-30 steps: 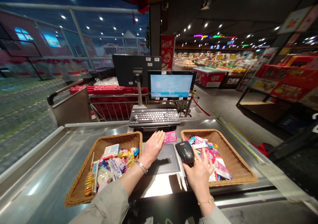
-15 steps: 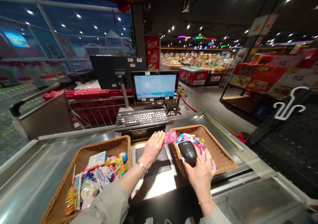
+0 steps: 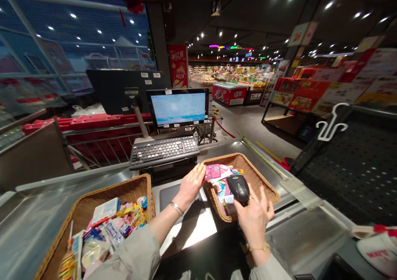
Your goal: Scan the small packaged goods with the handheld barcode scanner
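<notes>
Pink packet [image 3: 212,172] in left hand [image 3: 191,184] moved over right basket [image 3: 254,171]

On the desk [image 3: 310,236] are a left basket [image 3: 82,209] and a right basket [image 3: 259,180], with small packets [image 3: 114,233] inside. Between these 2 lies a flat pad [image 3: 167,194]. Behind it is a keyboard [image 3: 164,149], then a screen [image 3: 180,108]. In the right fingers [image 3: 263,197], a scanner [image 3: 238,187] is above the right basket; in the left fingers [image 3: 198,173], a flat packet [image 3: 213,171] is at this basket's back-left corner.

Two hands [image 3: 192,185] [image 3: 256,216] at six and five o'clock, two baskets [image 3: 150,193] [image 3: 262,176] at eight and four, two monitors [image 3: 108,92] [image 3: 180,108] near ten, one keyboard [image 3: 164,151], one scanner [image 3: 238,187], one held packet [image 3: 212,171]
</notes>
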The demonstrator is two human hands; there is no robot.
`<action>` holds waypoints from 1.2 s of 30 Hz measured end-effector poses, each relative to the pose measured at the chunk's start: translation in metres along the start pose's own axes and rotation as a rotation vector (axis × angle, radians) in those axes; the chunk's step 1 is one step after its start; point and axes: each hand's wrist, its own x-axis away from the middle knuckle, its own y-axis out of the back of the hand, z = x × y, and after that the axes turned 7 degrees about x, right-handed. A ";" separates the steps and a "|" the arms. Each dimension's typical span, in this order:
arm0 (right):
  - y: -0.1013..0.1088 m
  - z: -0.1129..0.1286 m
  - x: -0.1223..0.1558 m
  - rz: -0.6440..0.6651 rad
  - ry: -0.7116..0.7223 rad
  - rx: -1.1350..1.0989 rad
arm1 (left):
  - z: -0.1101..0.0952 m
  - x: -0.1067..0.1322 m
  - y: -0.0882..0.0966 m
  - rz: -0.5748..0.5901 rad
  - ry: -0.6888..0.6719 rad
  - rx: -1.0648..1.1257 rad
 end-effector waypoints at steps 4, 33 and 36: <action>0.000 -0.011 -0.002 0.009 -0.006 0.017 | -0.005 -0.006 -0.008 0.017 -0.005 0.012; -0.006 -0.046 -0.013 0.052 -0.117 0.049 | -0.028 -0.027 -0.060 0.064 0.175 0.377; -0.007 -0.036 -0.015 0.054 -0.080 0.034 | -0.026 -0.021 -0.038 0.002 0.223 0.288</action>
